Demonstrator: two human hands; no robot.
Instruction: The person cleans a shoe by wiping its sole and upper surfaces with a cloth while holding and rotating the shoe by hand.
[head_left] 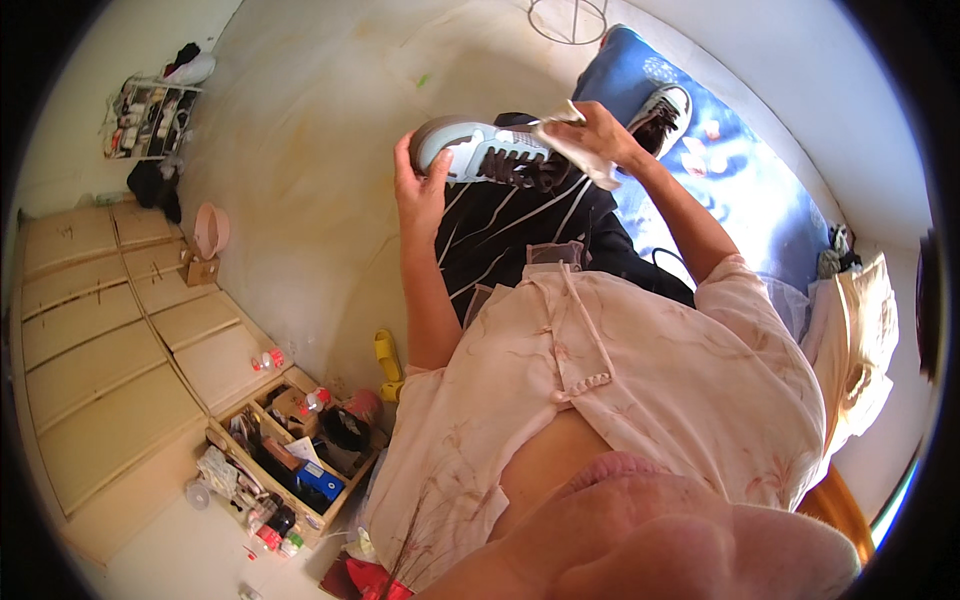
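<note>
Above black trousers (478, 232), the left hand (420, 195) grips a light-blue lace-up sneaker (466, 146) by the toe, likely its firmest hold; it should be light and stiff-soled. The right hand (598, 135) pinches a limp white cloth (584, 160) at its ankle end. Beyond, another sneaker (676, 101) rests on blue bedding (755, 200).

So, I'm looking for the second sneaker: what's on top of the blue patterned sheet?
A sneaker with dark laces lies on the blue patterned sheet; whatever the right forearm and blouse cover can't be seen.

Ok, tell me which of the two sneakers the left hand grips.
The pale blue sneaker held over the black trousers, left hand at its toe; the other sneaker sits on the blue cover.
</note>
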